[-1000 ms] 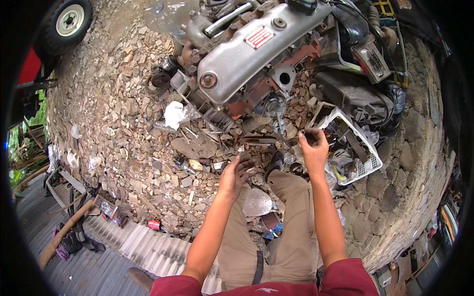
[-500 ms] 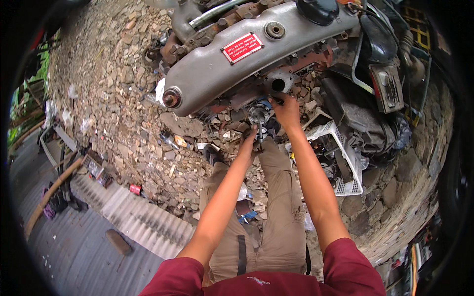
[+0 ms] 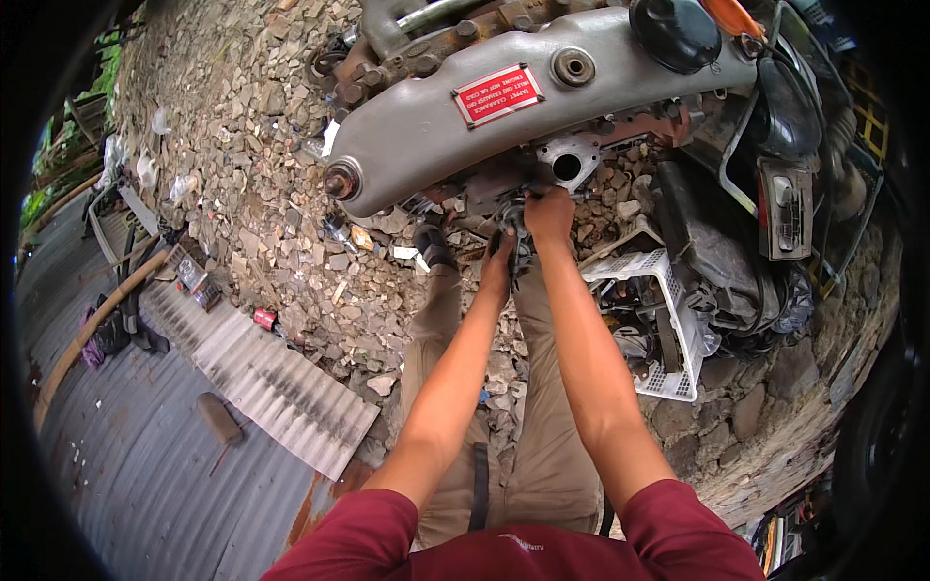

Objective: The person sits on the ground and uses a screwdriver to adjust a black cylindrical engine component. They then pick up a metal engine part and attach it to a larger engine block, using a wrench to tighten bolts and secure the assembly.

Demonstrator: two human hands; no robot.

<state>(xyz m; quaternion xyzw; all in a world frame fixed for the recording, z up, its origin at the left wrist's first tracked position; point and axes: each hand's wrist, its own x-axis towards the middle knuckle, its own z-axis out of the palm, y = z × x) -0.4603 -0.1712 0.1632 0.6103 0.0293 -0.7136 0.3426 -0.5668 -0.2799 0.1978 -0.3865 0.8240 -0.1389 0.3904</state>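
A small grey metal engine part (image 3: 512, 215), with a rounded body and a thin lower end, is between my hands below the engine's near side. My left hand (image 3: 496, 269) is closed on its lower left side, thumb up along it. At its upper right my right hand (image 3: 549, 215) is curled, with the fingertips hidden behind the knuckles. Just beyond the right hand is a metal flange with a round dark hole (image 3: 583, 163), fixed to the engine. Above it lies the long grey valve cover (image 3: 426, 136) with a red plate.
A white plastic crate (image 3: 686, 353) of metal parts stands right of my legs, beside a black tank-like part (image 3: 712, 237). Stony rubble (image 3: 281, 232) covers the ground. Corrugated sheets (image 3: 145, 426) lie at lower left. My shoe (image 3: 434, 244) is near the engine.
My right hand has come down and curled in against the metal part, closer to my left hand. The part sits nearer the engine and more covered by my hands. The whole view has shifted slightly.
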